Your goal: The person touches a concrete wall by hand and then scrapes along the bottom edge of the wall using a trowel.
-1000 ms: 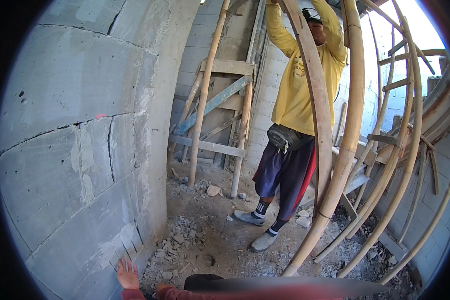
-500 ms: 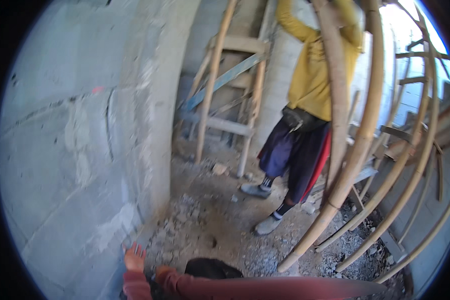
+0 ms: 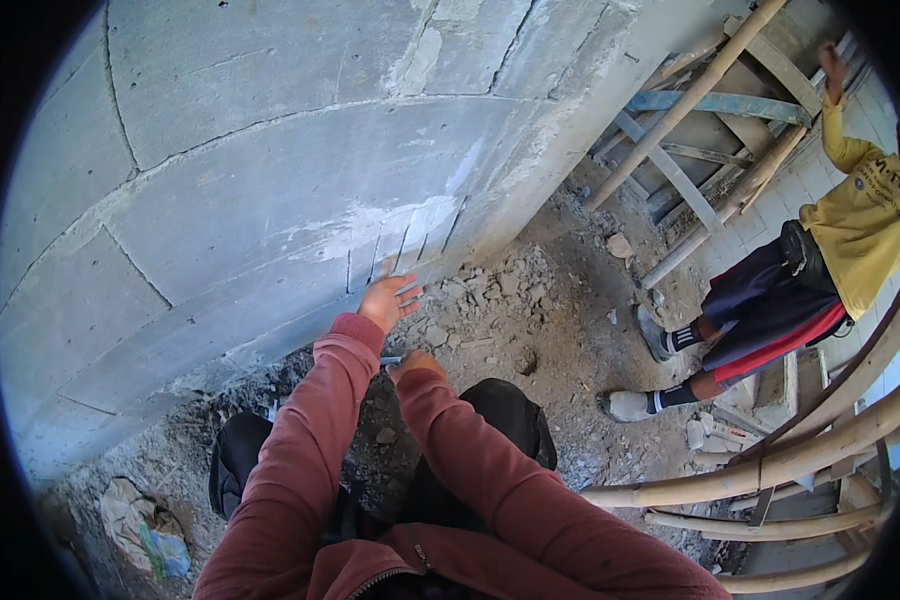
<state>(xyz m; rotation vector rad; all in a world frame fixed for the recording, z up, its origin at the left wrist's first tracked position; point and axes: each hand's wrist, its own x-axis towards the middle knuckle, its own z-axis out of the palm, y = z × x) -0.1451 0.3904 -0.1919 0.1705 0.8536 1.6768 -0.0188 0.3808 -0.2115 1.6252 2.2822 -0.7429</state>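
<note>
Low on the grey block wall, near its corner, a row of narrow upright slots crosses a pale, scuffed patch; these are the clearest sign of work done here. The strips between the slots look whole, so the spot seems partly worked rather than finished, though how deep the cuts go cannot be told. The left hand is just beside the lower ends of the slots, holding nothing, its fingers spread apart; whether a fingertip touches the wall is unclear. The right hand is near the left wrist, its fingers curled closed around a slim blue-grey tool. Only a short length of the tool juts out toward the left forearm, too little to tell its kind. Broken rubble lies along the foot of the wall and has not been cleared away, with a small hole in the dirt floor beyond the right hand. Farther right, a co-worker in a yellow shirt stands beyond curved bamboo poles, one arm raised.
</note>
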